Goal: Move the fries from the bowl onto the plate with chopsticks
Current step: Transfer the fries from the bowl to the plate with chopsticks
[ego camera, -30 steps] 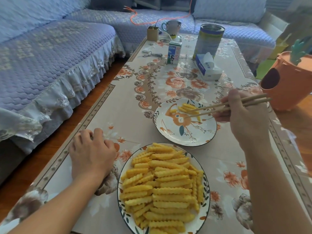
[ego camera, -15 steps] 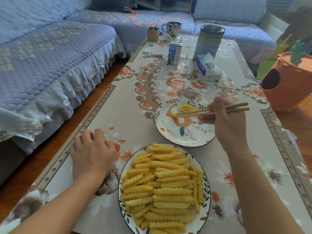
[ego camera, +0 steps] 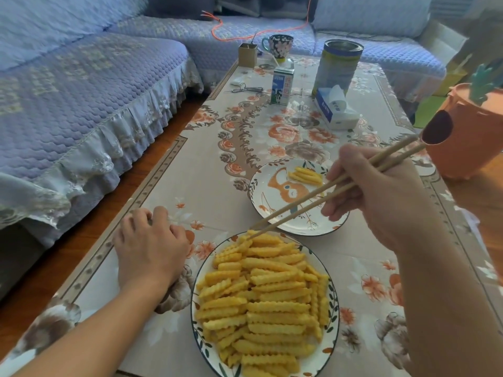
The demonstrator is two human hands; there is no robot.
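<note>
Step in hand, as judged: reaching back for another piece. Right hand (ego camera: 381, 197) curled round the pair of pale wooden chopsticks (ego camera: 326, 191), grip clamped on them near the upper third, shafts sloping down and to the left across the small white plate with an orange animal drawing (ego camera: 261, 197). Tips slightly apart, resting at the far edge of the heap of yellow crinkle-cut fries (ego camera: 266, 300), touching or almost touching the topmost piece there; no piece lifted between the tips yet. Heap filling the wide white bowl with a leaf-pattern rim (ego camera: 333, 308), placed close to the body on the flower-printed desk (ego camera: 212, 170). Only a few transferred fries (ego camera: 304, 175) on the plate, at its far side, so task judged to be at an early part, with most of the work left.

Next move, probably: close the tips on one single piece at the heap's far edge, preferably across its narrow side, then lift and carry over the near rim of the plate, just beyond the bowl. Ridged surface likely helpful against slipping, but neighbouring pieces lying crosswise possibly dragged along.

Left hand (ego camera: 149, 248) resting on the desk just beside the bowl's left rim, fingers loosely bent, holding nothing, not touching the bowl as far as visible.
</note>
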